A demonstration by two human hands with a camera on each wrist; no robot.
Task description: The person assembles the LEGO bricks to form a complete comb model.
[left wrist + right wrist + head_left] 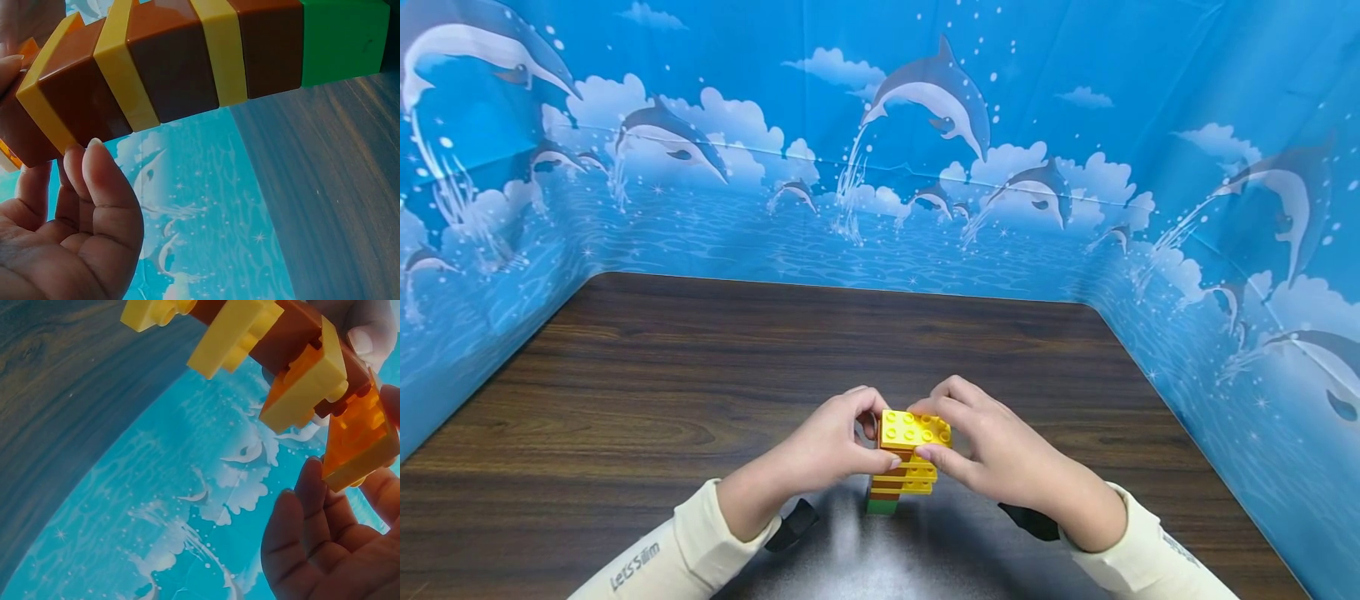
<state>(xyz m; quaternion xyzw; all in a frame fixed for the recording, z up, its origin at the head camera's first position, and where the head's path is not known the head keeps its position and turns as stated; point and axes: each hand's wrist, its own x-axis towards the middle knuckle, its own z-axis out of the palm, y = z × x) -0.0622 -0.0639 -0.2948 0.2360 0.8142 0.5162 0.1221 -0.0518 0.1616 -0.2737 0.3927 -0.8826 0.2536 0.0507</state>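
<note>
A tower of toy building bricks (175, 62) stands on the table, brown blocks alternating with flat yellow bricks above a green brick (344, 44) at the bottom. The yellow bricks jut out to the right, like steps. My left hand (827, 442) grips the tower near its top, thumb on the near side and fingers on the far side. Between thumb and fingers, my right hand (1000, 442) pinches the jutting end of the topmost yellow brick (910, 429). In the right wrist view that brick sits at a slant over the brown block's studs.
The dark wood-grain table (760, 358) stretches out beyond the hands. A blue curtain with dolphins (880, 233) encloses its back and sides. Black straps (793, 525) show under the wrists.
</note>
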